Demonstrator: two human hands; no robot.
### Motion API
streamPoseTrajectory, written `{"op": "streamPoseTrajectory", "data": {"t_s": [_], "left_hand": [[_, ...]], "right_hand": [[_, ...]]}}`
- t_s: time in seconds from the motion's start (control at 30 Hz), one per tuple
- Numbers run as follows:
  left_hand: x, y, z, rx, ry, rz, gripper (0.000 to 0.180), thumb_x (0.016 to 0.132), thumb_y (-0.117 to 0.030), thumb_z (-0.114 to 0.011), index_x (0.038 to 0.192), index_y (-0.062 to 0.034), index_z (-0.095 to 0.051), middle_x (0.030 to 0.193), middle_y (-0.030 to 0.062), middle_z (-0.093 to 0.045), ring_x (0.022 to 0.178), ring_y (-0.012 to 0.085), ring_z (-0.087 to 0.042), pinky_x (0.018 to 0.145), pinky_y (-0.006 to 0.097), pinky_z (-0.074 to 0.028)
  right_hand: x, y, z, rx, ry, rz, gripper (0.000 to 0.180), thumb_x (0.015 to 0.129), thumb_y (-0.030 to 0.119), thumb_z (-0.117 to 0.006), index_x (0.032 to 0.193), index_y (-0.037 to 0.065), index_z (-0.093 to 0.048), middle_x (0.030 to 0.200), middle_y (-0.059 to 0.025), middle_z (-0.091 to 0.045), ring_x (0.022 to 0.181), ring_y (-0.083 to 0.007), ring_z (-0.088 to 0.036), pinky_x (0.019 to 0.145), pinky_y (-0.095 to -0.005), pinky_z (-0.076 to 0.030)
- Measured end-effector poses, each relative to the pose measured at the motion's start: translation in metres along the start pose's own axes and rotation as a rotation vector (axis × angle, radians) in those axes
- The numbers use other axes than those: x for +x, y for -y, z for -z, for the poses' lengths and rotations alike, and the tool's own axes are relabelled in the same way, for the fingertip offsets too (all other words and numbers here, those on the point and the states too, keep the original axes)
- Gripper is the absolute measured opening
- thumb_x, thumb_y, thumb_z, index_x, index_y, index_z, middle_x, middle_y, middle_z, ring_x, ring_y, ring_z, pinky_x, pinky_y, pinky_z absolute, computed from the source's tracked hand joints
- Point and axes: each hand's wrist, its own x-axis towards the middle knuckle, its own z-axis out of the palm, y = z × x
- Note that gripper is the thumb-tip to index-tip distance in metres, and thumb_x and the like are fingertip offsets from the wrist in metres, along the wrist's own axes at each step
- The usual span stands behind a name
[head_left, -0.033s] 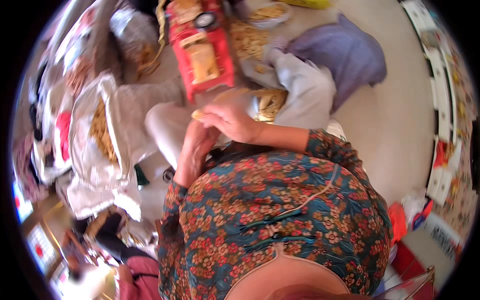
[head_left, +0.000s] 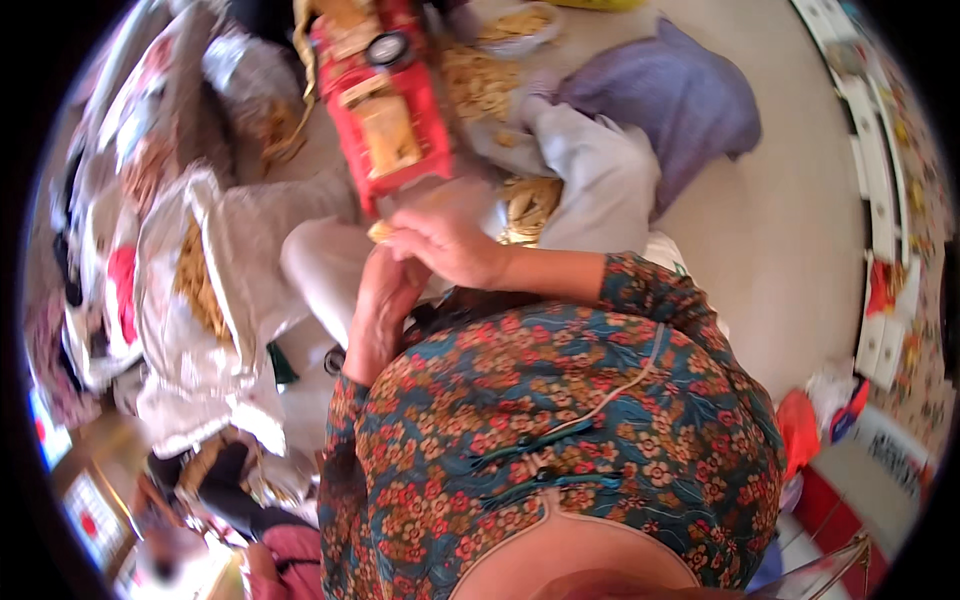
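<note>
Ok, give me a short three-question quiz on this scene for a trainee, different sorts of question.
1. True or false: the left hand and the right hand are close together in front of the person's chest.
2. Multiple choice: the red machine lies A) beyond the hands, B) behind the person, C) on the person's right by the purple cloth bag.
3. Fill in: the pale sack on the person's left holds ____-coloured pieces.

Key
1. True.
2. A.
3. Tan; the right hand's fingers pinch a small piece of similar colour.
</note>
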Motion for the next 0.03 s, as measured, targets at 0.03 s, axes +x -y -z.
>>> {"op": "streamPoseTrajectory", "data": {"t_s": [0.03], "left_hand": [[0.0074, 0.0059, -0.0076, 0.01, 0.021, 0.029, 0.038, 0.096, -0.02, -0.044, 0.129, -0.0025, -0.043, 0.116, 0.0084, -0.055, 0.106, 0.0166, -0.056, 0.087, 0.025, -0.047]], "right_hand": [[-0.005, -0.0002, 0.0106, -0.016, -0.032, -0.01, 0.013, 0.088, 0.013, -0.059, 0.095, 0.003, -0.062, 0.077, -0.01, -0.06, 0.074, -0.0251, -0.059, 0.068, -0.0344, -0.047]]}}
